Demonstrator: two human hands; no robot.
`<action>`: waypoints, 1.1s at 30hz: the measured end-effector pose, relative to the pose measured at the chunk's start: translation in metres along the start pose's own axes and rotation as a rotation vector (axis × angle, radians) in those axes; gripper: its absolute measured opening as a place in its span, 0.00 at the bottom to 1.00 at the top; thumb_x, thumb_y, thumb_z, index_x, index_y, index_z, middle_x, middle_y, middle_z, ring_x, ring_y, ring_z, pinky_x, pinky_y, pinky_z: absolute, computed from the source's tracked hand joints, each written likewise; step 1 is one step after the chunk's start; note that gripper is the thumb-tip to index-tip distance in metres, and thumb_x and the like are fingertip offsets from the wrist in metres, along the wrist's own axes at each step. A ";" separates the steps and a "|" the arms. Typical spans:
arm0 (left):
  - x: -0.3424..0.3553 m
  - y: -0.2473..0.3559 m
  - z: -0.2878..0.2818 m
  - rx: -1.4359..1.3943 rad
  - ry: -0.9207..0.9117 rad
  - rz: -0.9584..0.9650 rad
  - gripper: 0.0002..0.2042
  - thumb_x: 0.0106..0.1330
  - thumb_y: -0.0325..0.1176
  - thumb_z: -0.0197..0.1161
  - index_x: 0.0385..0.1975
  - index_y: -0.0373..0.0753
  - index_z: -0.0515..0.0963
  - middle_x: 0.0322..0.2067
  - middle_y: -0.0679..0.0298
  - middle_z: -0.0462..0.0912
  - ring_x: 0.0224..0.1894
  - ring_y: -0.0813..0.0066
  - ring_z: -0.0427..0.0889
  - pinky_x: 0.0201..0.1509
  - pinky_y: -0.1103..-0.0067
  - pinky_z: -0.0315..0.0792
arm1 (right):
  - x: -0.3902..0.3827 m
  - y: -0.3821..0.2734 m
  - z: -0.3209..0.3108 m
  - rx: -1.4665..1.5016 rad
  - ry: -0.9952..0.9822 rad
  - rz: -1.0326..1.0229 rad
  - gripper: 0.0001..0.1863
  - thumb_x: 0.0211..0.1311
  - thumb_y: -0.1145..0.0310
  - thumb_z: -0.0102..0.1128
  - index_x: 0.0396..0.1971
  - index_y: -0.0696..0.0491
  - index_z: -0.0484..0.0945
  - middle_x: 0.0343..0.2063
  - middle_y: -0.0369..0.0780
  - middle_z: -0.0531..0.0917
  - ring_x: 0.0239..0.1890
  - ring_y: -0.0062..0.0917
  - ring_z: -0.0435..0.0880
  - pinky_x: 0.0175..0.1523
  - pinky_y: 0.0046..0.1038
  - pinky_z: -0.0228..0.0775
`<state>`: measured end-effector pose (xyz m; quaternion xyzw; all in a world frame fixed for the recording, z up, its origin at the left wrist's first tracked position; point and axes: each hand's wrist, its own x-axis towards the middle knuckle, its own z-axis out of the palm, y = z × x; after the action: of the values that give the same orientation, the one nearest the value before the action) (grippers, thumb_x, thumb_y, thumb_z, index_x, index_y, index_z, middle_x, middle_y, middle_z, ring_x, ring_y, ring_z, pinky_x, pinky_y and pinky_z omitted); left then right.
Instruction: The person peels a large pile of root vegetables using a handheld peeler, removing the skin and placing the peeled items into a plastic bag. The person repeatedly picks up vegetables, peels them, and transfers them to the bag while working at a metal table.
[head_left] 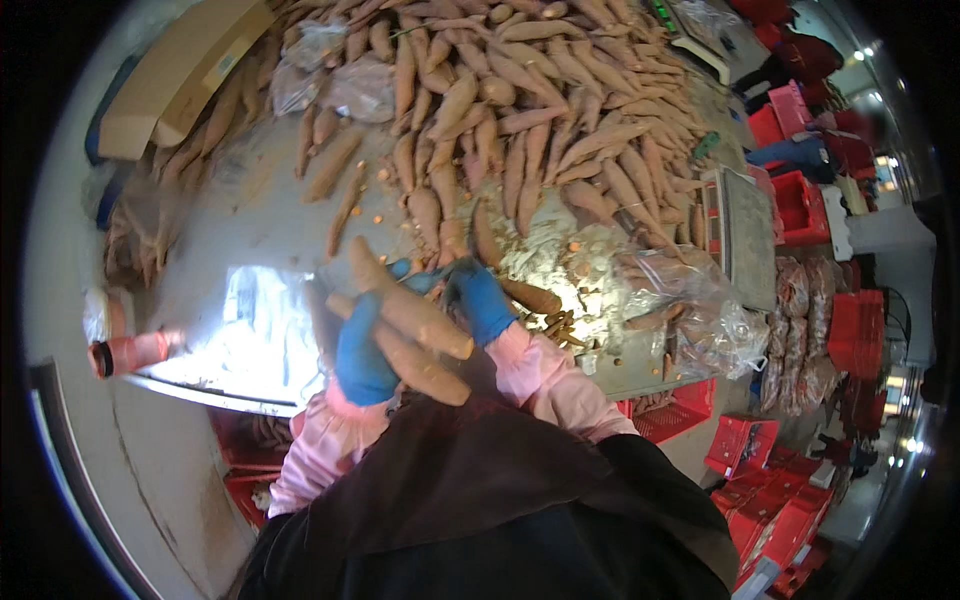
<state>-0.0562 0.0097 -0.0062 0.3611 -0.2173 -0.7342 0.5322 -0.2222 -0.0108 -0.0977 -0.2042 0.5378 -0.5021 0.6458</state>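
Observation:
In my left hand (pixel 364 362), gloved in blue, are two long sweet potatoes, lying side by side. The upper sweet potato (pixel 412 312) slants down to the right; the lower sweet potato (pixel 425 372) points at my body. My right hand (pixel 484 303), gloved in blue too, is closed just beyond and to the right of them. What it grips is mostly hidden by the glove. Past its fingers, a large heap of sweet potatoes (pixel 470 100) covers the far side of the metal table (pixel 250 190). Small orange cut bits are scattered there.
Clear plastic bags (pixel 715 335) and a scale (pixel 745 240) stand at the right. A cardboard box (pixel 180 75) is at the far left, a red-pink cylinder (pixel 135 352) at the near left edge. Red crates (pixel 680 412) sit below the table; people work at the far right.

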 end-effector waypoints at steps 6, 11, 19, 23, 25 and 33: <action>0.013 0.009 -0.020 -0.192 -0.028 -0.117 0.32 0.59 0.44 0.54 0.59 0.34 0.52 0.54 0.50 0.63 0.59 0.58 0.61 0.63 0.65 0.56 | 0.032 -0.053 -0.129 -0.765 0.312 -0.372 0.06 0.56 0.75 0.49 0.29 0.56 0.77 0.28 0.37 0.81 0.26 0.23 0.77 0.32 0.21 0.70; 0.011 -0.004 -0.026 -0.119 0.017 -0.162 0.35 0.57 0.45 0.58 0.60 0.36 0.50 0.53 0.53 0.63 0.59 0.57 0.61 0.62 0.64 0.56 | 0.067 -0.153 -0.218 -1.267 0.712 -0.450 0.21 0.55 0.61 0.53 0.44 0.59 0.73 0.38 0.46 0.80 0.38 0.35 0.79 0.43 0.31 0.70; 0.019 -0.009 -0.009 -0.010 -0.047 -0.253 0.34 0.58 0.50 0.54 0.59 0.34 0.54 0.53 0.52 0.63 0.55 0.59 0.64 0.61 0.66 0.56 | 0.086 -0.174 -0.208 -1.465 0.402 -0.063 0.29 0.43 0.49 0.61 0.38 0.59 0.77 0.33 0.50 0.79 0.38 0.42 0.78 0.42 0.37 0.69; 0.020 -0.016 -0.030 -0.081 -0.073 -0.285 0.30 0.62 0.47 0.50 0.58 0.33 0.54 0.53 0.51 0.63 0.54 0.60 0.65 0.60 0.69 0.57 | 0.047 -0.142 -0.157 -1.475 0.238 -0.498 0.23 0.43 0.58 0.65 0.38 0.57 0.76 0.33 0.47 0.77 0.28 0.37 0.77 0.34 0.32 0.69; 0.021 -0.022 -0.041 -0.125 -0.034 -0.299 0.27 0.64 0.45 0.47 0.57 0.32 0.56 0.52 0.51 0.64 0.53 0.61 0.66 0.59 0.72 0.58 | 0.018 -0.127 -0.114 -1.307 0.113 -0.668 0.24 0.45 0.65 0.65 0.46 0.50 0.74 0.42 0.42 0.75 0.29 0.32 0.77 0.34 0.27 0.70; 0.019 -0.014 -0.033 -0.246 0.043 -0.243 0.22 0.59 0.36 0.56 0.51 0.34 0.61 0.45 0.53 0.68 0.48 0.65 0.70 0.51 0.73 0.66 | -0.050 -0.042 -0.092 -0.836 -0.171 -0.524 0.16 0.49 0.68 0.62 0.40 0.55 0.76 0.41 0.39 0.77 0.39 0.27 0.78 0.44 0.23 0.68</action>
<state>-0.0432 -0.0016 -0.0433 0.3324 -0.0693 -0.8063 0.4843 -0.3190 0.0406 -0.0712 -0.6143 0.5686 -0.3704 0.4027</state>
